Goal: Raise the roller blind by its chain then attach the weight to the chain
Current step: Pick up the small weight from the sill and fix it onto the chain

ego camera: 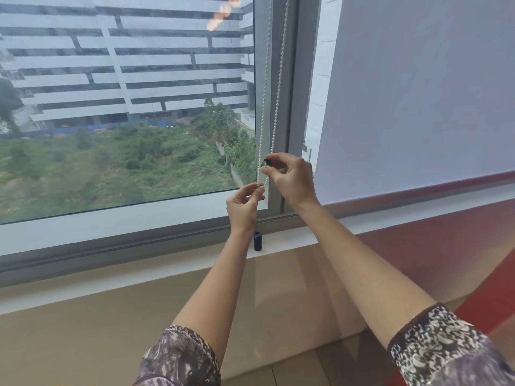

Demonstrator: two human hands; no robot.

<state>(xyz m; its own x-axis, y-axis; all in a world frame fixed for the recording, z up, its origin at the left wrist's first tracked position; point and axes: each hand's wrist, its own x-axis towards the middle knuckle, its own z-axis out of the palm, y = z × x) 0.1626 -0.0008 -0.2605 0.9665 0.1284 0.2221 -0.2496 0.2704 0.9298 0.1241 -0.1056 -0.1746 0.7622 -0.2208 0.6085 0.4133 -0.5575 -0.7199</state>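
Patterned sleeves [446,346] sit nearest the lens, both bare forearms reaching up and forward to the window frame [292,79]. Left hand [243,206]: thumb and forefinger pinched closed on the bottom of the white bead chain [276,107], other fingers loosely curled. Right hand [292,179]: grip closed around a small dark piece [268,162] held against the chain just above the left hand; only its tip shows, so I cannot tell what it is, probably part of the weight or its clip. A black cylinder, taken to be the weight [257,240], stands upright on the sill [167,263] directly below the left wrist, apart from both hands. The two chain strands run up along the frame and out of view at the top. The pane on the left is uncovered; the neighbouring blind [418,93] on the right hangs low. Handling judgement: chain is light, limp, beaded, and will swing and slip unless kept taut, so pinch between beads with one hand low. Weight looks small, rigid, smooth plastic; hold across the body, open end toward the chain loop. Attachment not yet done.
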